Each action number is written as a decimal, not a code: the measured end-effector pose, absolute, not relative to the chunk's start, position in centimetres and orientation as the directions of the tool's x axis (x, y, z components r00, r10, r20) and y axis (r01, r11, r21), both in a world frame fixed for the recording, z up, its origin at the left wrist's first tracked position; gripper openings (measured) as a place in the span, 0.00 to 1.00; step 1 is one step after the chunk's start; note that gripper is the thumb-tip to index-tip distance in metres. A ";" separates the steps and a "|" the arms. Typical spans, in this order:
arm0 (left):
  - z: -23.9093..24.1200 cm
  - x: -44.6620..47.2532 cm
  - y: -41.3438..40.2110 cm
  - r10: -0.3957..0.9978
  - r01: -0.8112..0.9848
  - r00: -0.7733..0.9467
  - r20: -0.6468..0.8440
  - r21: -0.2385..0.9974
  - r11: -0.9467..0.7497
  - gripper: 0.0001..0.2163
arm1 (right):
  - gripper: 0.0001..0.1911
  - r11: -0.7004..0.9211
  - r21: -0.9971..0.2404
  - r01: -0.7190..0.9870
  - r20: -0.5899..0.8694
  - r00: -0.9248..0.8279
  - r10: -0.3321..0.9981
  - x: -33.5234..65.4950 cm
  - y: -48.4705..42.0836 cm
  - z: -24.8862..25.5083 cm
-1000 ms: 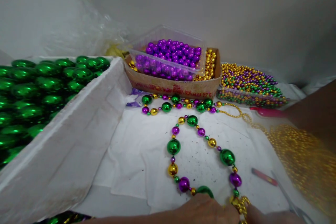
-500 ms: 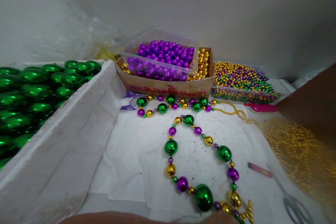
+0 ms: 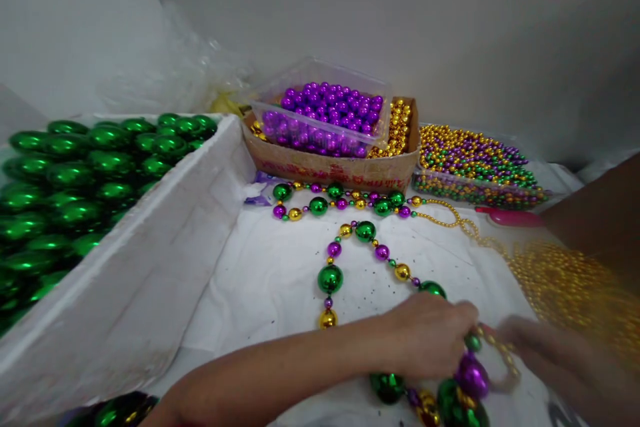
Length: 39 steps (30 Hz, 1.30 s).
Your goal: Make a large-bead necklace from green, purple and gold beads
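Observation:
A necklace [image 3: 350, 240] of green, purple and gold beads lies in a loop on a white cloth [image 3: 260, 280]. My left hand [image 3: 430, 337] reaches across from the lower left and is closed on the necklace's near end, with purple and green beads bunched under its fingers. My right hand [image 3: 555, 353] comes in from the right, blurred by motion, its fingers at a thin gold bead strand [image 3: 500, 347] next to the left hand's fingertips. A second beaded strand [image 3: 345, 200] lies straight across farther back.
A white box [image 3: 140, 247] of large green beads stands on the left. Behind are a plastic tub [image 3: 325, 107] of purple beads in a cardboard tray [image 3: 330, 163], a tray of small mixed beads [image 3: 475, 160], a gold bead heap [image 3: 575, 287] and a pink object [image 3: 510, 217].
Both hands had dropped out of view half a second ago and have come back up. The left hand now grips the necklace's near end, bunching its lower beads; the right hand has joined it.

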<state>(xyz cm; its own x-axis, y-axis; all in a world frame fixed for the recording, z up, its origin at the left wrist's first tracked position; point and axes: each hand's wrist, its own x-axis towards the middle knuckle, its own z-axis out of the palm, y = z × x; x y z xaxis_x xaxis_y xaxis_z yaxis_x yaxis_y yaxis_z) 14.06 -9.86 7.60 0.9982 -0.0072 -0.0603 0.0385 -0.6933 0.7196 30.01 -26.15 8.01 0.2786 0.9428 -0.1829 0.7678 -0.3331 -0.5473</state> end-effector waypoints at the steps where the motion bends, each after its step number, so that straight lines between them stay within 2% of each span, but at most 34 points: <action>1: 7.3 14.0 -8.8 0.106 0.105 0.993 -0.048 0.764 -0.637 0.08 | 0.13 -0.333 -0.527 0.782 -0.203 0.264 0.943 30.0 -24.4 7.9; 4: 4.8 12.6 -6.2 0.371 0.239 0.921 -0.118 0.923 -0.301 0.13 | 0.14 -0.264 -0.465 0.845 -0.215 0.181 0.960 28.8 -18.9 7.2; 6: 2.4 11.1 -5.0 0.452 0.271 0.864 -0.223 0.962 -0.043 0.18 | 0.15 -0.242 -0.440 0.865 -0.220 0.158 0.963 27.4 -15.6 5.9; 8: 0.1 9.7 -4.1 0.508 0.255 0.813 -0.284 0.958 0.129 0.22 | 0.17 -0.227 -0.433 0.872 -0.217 0.144 0.965 26.4 -12.9 4.2; 12: -2.9 8.7 -3.1 0.592 0.204 0.717 -0.369 0.922 0.328 0.30 | 0.25 -0.221 -0.447 0.867 -0.301 0.087 0.950 25.8 -9.1 0.5; 15: -3.9 9.4 -3.1 0.610 0.193 0.667 -0.428 0.890 0.414 0.33 | 0.28 -0.249 -0.409 0.878 -0.355 0.099 0.930 26.3 -7.8 -1.2; 21: -4.6 10.3 -3.7 0.605 0.167 0.660 -0.445 0.873 0.459 0.36 | 0.37 -0.327 -0.271 0.905 -0.306 0.241 0.921 25.8 -8.5 -1.1; 25: -4.1 8.7 -3.9 0.563 0.183 0.685 -0.463 0.857 0.483 0.37 | 0.35 -0.363 -0.258 0.895 -0.291 0.286 0.913 23.8 -10.4 -1.0; 29: -2.1 6.1 -4.7 0.476 0.277 0.733 -0.487 0.852 0.444 0.35 | 0.28 -0.385 -0.320 0.866 -0.282 0.301 0.911 21.2 -14.1 -0.2; 33: 0.5 4.4 -7.3 0.345 0.336 0.828 -0.443 0.883 0.328 0.29 | 0.15 -0.360 -0.488 0.795 -0.240 0.274 0.931 19.8 -19.3 2.2; 36: 1.9 4.3 -10.2 0.230 0.373 0.887 -0.401 0.914 0.157 0.21 | 0.11 -0.246 -0.607 0.756 -0.208 0.147 0.967 20.0 -23.6 3.8; 39: 3.2 4.8 -12.6 0.133 0.374 0.923 -0.362 0.924 -0.080 0.17 | 0.11 -0.145 -0.553 0.821 -0.159 0.067 0.985 20.7 -27.3 4.5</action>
